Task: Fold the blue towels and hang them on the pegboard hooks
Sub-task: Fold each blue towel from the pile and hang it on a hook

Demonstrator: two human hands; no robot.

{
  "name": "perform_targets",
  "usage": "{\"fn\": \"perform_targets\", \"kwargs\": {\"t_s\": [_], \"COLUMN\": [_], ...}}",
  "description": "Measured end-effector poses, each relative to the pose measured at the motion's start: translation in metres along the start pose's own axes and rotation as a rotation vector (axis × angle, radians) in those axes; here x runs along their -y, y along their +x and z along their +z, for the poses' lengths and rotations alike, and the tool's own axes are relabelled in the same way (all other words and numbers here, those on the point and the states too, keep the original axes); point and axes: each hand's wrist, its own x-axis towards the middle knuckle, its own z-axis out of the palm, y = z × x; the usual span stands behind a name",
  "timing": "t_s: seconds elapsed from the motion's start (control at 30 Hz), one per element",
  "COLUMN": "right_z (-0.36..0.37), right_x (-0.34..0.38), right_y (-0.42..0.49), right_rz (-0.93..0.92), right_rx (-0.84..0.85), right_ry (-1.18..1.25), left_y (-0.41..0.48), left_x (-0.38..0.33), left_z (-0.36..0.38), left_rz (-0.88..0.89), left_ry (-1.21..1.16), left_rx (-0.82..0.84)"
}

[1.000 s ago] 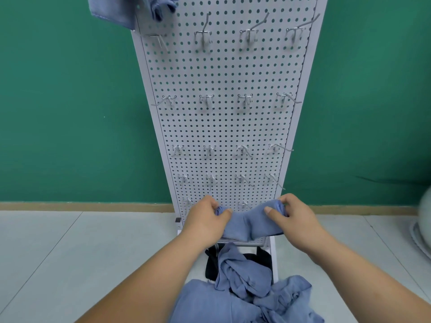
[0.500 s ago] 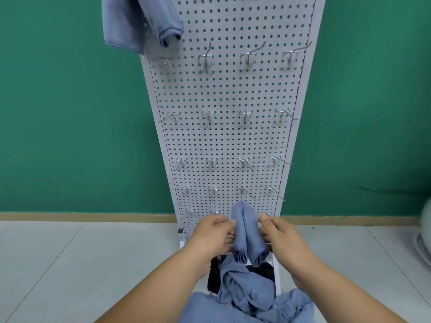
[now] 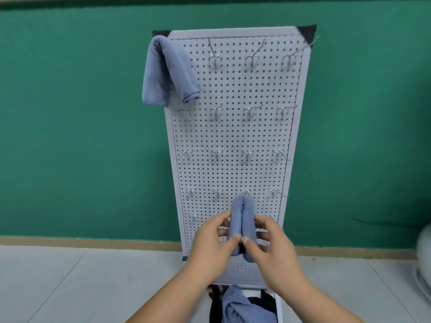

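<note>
A white pegboard [image 3: 233, 136] stands upright against a green wall [image 3: 81, 136] on a pale tiled floor [image 3: 70, 287], with rows of metal hooks [image 3: 251, 60] across its face. In front of its lower part, both hands hold up a folded towel [image 3: 241, 217]: it is blue and doubled over, so the rounded bend points up and the two ends hang down side by side. The left hand [image 3: 210, 245] has its grip closed on the left half of the cloth, with the thumb pressed on the near face and the fingers curled round the far side. The right hand [image 3: 274, 250] grips the right half in the same way, and the two thumb tips lie just beside each other at the middle seam. The top of the bend sits just under a hook in the fourth row (whether it touches the metal cannot be told). Another blue cloth, the hung towel [image 3: 165, 71], is draped over the top left hook, and its two tails spread apart as they fall. At the foot of the board, between the forearms, lies a crumpled heap of towels [image 3: 242, 308] of the same blue, resting against something black [image 3: 215, 299] whose shape is unclear. A blurred pale object [image 3: 424, 252] shows at the right edge.
</note>
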Motion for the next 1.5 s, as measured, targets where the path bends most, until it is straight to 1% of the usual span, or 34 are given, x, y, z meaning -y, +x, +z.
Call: {"fn": "perform_targets", "kwargs": {"t_s": [0.2,0.5,0.63,0.8,0.93,1.03,1.13,1.17,1.2,1.27,1.3,1.33,1.37,1.4,1.47,1.5], "right_z": [-0.019,-0.05,-0.057,-0.06,-0.056,-0.05,-0.04,-0.035,-0.032,-0.026,-0.023,-0.022,-0.02,-0.02,-0.02,-0.02], "right_x": [0.073,0.178,0.224,0.279,0.308,0.317,0.312,0.308,0.303,0.29,0.283,0.275,0.268,0.261,0.251,0.247], "right_y": [0.025,0.075,0.101,0.139,0.172,0.195,0.216,0.221,0.226,0.23,0.229,0.227,0.224,0.22,0.213,0.209], "right_rz": [-0.147,-0.352,-0.462,-0.559,-0.567,-0.532,-0.445,-0.416,-0.392,-0.368,-0.369,-0.379,-0.391,-0.402,-0.416,-0.425], "right_rx": [-0.082,-0.222,-0.295,-0.377,-0.423,-0.435,-0.413,-0.399,-0.386,-0.366,-0.361,-0.358,-0.351,-0.338,-0.309,-0.299], "right_ry": [-0.021,0.0,-0.057,-0.11,-0.179,-0.235,-0.311,-0.345,-0.374,-0.425,-0.444,-0.453,-0.449,-0.435,-0.411,-0.409], "left_y": [0.017,0.051,0.07,0.106,0.142,0.165,0.179,0.185,0.189,0.201,0.202,0.203,0.202,0.196,0.181,0.176], "left_x": [-0.068,-0.167,-0.205,-0.249,-0.269,-0.276,-0.276,-0.274,-0.273,-0.264,-0.259,-0.253,-0.247,-0.24,-0.228,-0.223], "left_z": [-0.032,-0.083,-0.108,-0.143,-0.162,-0.164,-0.157,-0.155,-0.15,-0.142,-0.138,-0.133,-0.129,-0.125,-0.121,-0.119], "left_rz": [0.193,0.429,0.53,0.582,0.541,0.48,0.469,0.454,0.388,0.212,0.176,0.222,0.305,0.359,0.368,0.357], "left_ry": [0.047,0.165,0.221,0.218,0.283,0.442,0.638,0.745,0.851,0.979,0.993,0.956,0.93,0.821,0.594,0.549], "left_rx": [-0.066,-0.243,-0.334,-0.522,-0.633,-0.634,-0.568,-0.526,-0.467,-0.394,-0.382,-0.395,-0.42,-0.43,-0.442,-0.426]}}
